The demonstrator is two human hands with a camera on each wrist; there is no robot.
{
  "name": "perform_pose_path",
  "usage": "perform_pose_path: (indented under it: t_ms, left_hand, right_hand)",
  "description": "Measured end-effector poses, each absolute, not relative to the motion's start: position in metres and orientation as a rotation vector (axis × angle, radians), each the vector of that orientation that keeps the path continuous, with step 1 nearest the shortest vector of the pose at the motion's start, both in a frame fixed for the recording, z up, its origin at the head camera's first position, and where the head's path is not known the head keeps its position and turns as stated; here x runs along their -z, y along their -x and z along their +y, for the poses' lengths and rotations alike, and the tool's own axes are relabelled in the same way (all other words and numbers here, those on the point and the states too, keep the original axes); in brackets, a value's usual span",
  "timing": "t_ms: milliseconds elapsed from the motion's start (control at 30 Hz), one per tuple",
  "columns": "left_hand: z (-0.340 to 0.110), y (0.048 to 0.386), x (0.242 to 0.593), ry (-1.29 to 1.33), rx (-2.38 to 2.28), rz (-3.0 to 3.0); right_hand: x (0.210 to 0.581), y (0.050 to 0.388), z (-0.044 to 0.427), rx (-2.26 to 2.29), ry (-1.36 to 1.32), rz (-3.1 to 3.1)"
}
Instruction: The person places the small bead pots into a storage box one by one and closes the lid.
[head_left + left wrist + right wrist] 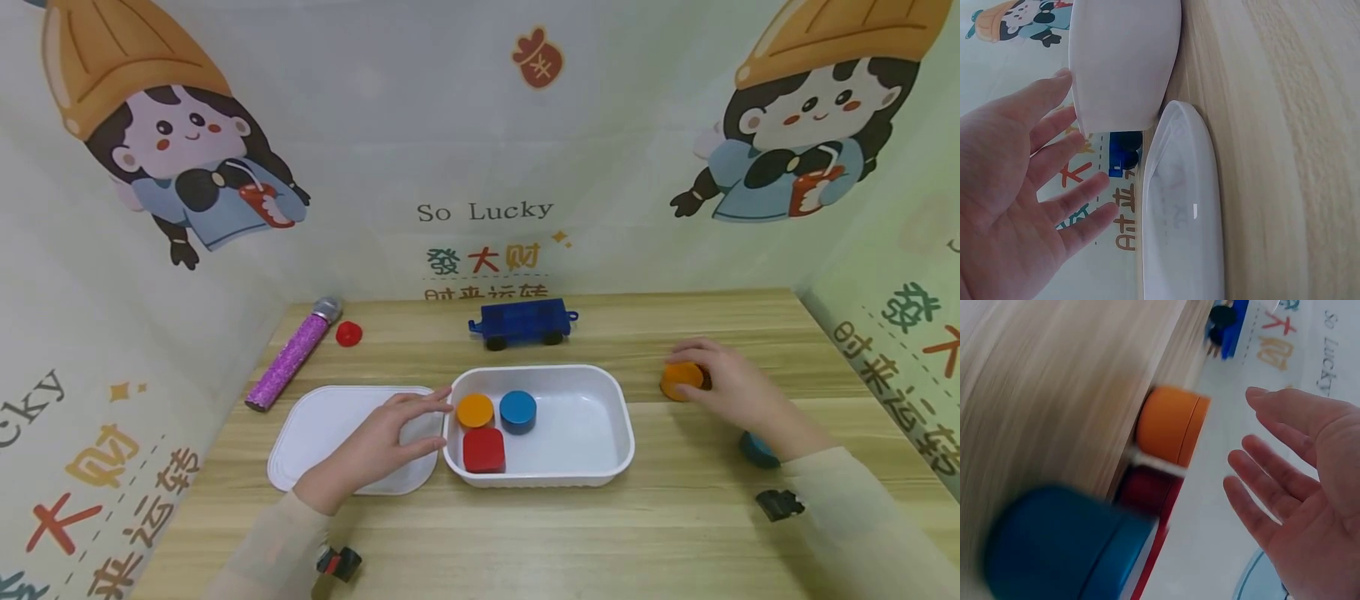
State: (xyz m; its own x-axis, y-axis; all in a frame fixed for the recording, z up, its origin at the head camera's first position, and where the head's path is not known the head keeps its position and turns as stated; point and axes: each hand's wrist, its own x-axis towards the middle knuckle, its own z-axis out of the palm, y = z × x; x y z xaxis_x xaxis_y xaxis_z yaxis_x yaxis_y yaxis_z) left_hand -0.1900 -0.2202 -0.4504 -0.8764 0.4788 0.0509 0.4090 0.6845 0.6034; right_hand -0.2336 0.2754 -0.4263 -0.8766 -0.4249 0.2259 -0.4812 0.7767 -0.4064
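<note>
The orange pot [680, 380] sits on the bench [570, 542] at half-past two of the white tray [577, 433]. You look to be at the pick-up: your right hand [716, 385] arcs loosely round it, contact hard to judge; closing the fingers should come next. Your left hand [378, 443], spread, gripping nothing, is by the tray's nine o'clock rim. A blue pot [757, 448] just past three, near your sleeve [855, 517], could get knocked; a blue wagon [527, 322] stands at twelve

My camera showed a wooden table [540, 542] bearing a white tray [573, 433]. Left of the tray lay a lid [322, 433]; behind, a blue wagon [525, 322].
</note>
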Motion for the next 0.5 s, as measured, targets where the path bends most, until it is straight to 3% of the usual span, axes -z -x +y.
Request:
perform_pose_path:
  t_ms: [500]
  left_hand:
    - [-0.220,0.189,0.451,-0.750,-0.983,2.781]
  right_hand:
    - [0.430,0.246,0.300,-0.570,-0.848,-2.912]
